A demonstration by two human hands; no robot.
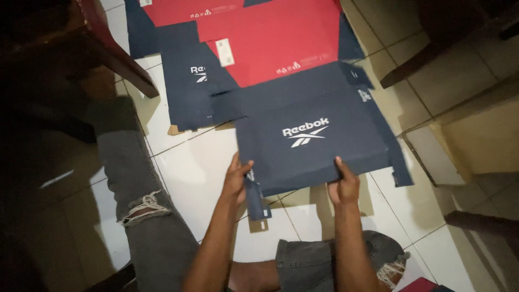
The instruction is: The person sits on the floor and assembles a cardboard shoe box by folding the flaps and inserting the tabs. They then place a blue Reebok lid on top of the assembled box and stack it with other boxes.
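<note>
Left hand [236, 176] and right hand [343, 184] both closed on near edge of flat navy shoebox blank [311, 138]; second blank [194, 81] lies beyond left hand on tile floor [189, 167].

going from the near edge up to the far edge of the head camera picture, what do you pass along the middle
Bent knee in torn grey jeans → left hand and right hand side by side → navy flattened cardboard box they grip, lying on the white tiled floor → red cardboard sheet at the far edge.
</note>
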